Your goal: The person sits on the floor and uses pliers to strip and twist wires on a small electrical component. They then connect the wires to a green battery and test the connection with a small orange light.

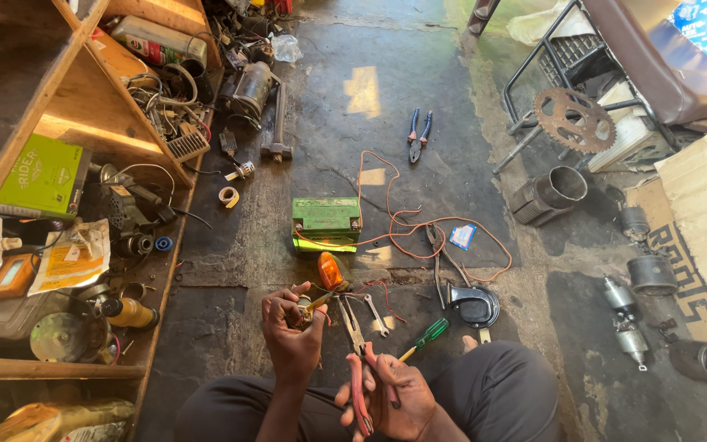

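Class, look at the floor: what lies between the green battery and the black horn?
In the head view, looping orange wires run across the floor between the green battery and the black horn, along with grey pliers and a small blue-and-white packet.

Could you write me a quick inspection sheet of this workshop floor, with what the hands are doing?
Surface: stained, cracked concrete floor.
Job's things: red-handled pliers; small wired part; orange indicator lamp.
Clutter: green battery, green screwdriver, blue pliers, sprocket, black horn.
Grip: left hand holds the small wired part; right hand holds the red-handled pliers.
Cables: orange wire loops from the battery.
Surroundings: wooden shelves at the left, cardboard at the right.
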